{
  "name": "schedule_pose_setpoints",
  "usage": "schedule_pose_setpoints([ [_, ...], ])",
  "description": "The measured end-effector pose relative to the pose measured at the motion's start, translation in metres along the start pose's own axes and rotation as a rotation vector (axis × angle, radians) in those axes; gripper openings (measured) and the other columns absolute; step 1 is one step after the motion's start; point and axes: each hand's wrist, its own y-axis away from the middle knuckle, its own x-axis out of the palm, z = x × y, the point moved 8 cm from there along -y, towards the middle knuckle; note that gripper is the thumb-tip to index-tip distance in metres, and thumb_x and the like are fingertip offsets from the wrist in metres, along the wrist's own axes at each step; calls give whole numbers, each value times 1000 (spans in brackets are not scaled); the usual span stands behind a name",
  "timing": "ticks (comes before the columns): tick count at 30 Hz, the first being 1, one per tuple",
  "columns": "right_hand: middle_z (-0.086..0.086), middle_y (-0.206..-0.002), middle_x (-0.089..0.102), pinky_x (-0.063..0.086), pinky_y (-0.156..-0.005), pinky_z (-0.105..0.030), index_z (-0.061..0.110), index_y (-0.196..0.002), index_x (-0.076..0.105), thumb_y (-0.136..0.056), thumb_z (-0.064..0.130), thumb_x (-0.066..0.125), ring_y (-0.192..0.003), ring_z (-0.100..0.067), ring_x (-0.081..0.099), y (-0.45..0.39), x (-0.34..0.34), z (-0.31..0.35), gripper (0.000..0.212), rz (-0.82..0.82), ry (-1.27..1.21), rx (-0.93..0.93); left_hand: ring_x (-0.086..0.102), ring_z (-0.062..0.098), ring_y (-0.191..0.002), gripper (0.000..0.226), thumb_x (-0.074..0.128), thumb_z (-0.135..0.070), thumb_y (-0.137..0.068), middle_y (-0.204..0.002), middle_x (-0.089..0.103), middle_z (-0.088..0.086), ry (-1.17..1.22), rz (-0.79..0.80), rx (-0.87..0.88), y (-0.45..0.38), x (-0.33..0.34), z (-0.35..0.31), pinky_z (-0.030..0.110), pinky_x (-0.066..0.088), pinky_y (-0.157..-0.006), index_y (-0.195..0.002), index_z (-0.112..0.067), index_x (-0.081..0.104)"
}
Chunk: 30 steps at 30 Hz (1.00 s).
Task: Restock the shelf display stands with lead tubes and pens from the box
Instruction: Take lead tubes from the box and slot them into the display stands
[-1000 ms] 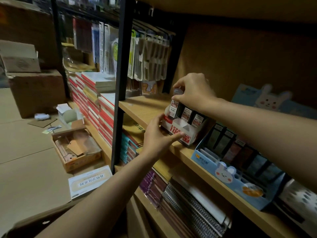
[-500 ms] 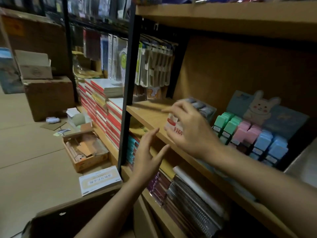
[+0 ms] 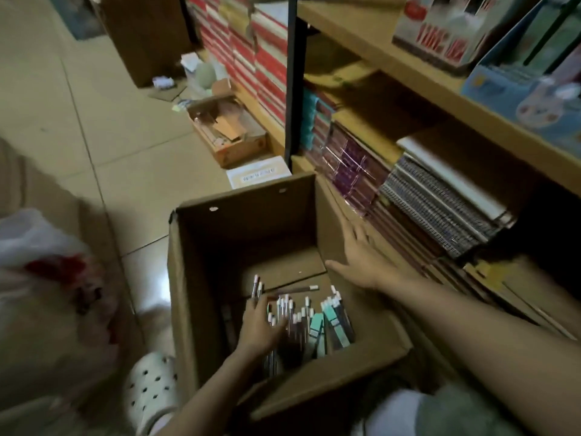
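An open cardboard box stands on the floor by the shelf. Several pens and teal packs lie in its bottom. My left hand is down inside the box and rests on the pens, fingers fairly straight, thumb spread; two pens stick out past its fingertips. My right hand hovers open over the box's right wall, fingers spread. The red-and-white lead tube stand and the blue bunny stand sit on the wooden shelf at the upper right.
Stacks of notebooks fill the lower shelf right of the box. A small open carton and a white packet lie on the tiled floor beyond it. A white plastic bag sits at the left.
Both hands left the lead tube stand on the shelf. My view dropped to the box on the floor, the left hand went into it and the right came down to its side.
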Motion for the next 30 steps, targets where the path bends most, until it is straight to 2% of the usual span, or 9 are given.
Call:
schedule_pose_setpoints([
  [3, 3, -164, -1, 27, -116, -46, 31, -153, -17, -93, 34, 63, -149, -30, 17, -1, 7, -7, 100, -97, -44, -24, 33, 22, -136, 52, 69, -34, -87, -150, 26, 1, -206, 199, 116, 1, 27, 15, 33, 36, -110, -134, -33, 47],
  [6, 2, -163, 10, 34, -114, -43, 37, -154, -12, -90, 33, 66, -146, -24, 26, -1, 6, -10, 101, -206, -79, -69, 19, 27, -143, 59, 65, -38, -88, -156, 15, 0, -499, 361, 317, -6, 56, 9, 43, 32, -115, -141, -36, 39],
  [10, 2, -162, 13, 39, -112, -47, 45, -151, -15, -87, 32, 70, -146, -22, 27, -3, 8, -13, 107, -228, -128, -83, -17, 25, -148, 60, 51, -36, -97, -163, -14, -2, -892, 583, 709, -8, 98, 0, 51, -7, -116, -148, -46, 21],
  [12, 2, -162, 15, 41, -109, -44, 47, -150, -17, -86, 34, 70, -144, -22, 31, -4, 8, -14, 109, -248, -120, -79, -26, 24, -145, 76, 55, -27, -95, -160, -23, -4, -1025, 683, 845, -8, 112, 3, 52, -16, -114, -149, -50, 7],
  [14, 1, -161, 17, 42, -105, -38, 47, -149, -19, -85, 38, 71, -141, -22, 35, -5, 8, -15, 111, -264, -92, -73, -32, 26, -141, 87, 61, -27, -92, -157, -31, -5, -1133, 744, 891, -10, 120, 10, 54, -18, -112, -149, -52, -1],
  [17, -1, -161, 18, 44, -106, -42, 50, -147, -21, -85, 40, 71, -141, -24, 36, -7, 10, -16, 112, -255, -101, -69, -32, 30, -142, 68, 43, -43, -100, -153, -36, -4, -1245, 716, 968, -17, 124, 16, 57, -19, -111, -148, -52, -5],
  [24, -1, -162, 17, 40, -110, -43, 43, -151, -17, -88, 36, 69, -143, -21, 33, -4, 4, -11, 107, -217, -112, -84, -37, 33, -138, 60, 21, -60, -98, -148, -45, -1, -1200, 556, 798, -60, 106, 27, 55, -24, -108, -137, -62, -25],
  [28, -1, -162, 14, 36, -114, -43, 39, -153, -17, -89, 37, 68, -144, -20, 29, -1, 5, -9, 106, -150, -89, -40, -44, 36, -131, 74, 37, -59, -96, -144, -51, 5, -1166, 443, 626, -60, 95, 22, 55, -25, -104, -139, -58, -24],
  [30, -3, -162, 14, 27, -118, -46, 30, -156, -8, -88, 44, 65, -146, -22, 25, 4, -1, -5, 101, -192, 88, -30, -42, 35, -133, 74, 38, -58, -96, -146, -47, 6, -1053, 389, 529, -49, 90, 19, 54, -21, -108, -142, -55, -19],
])
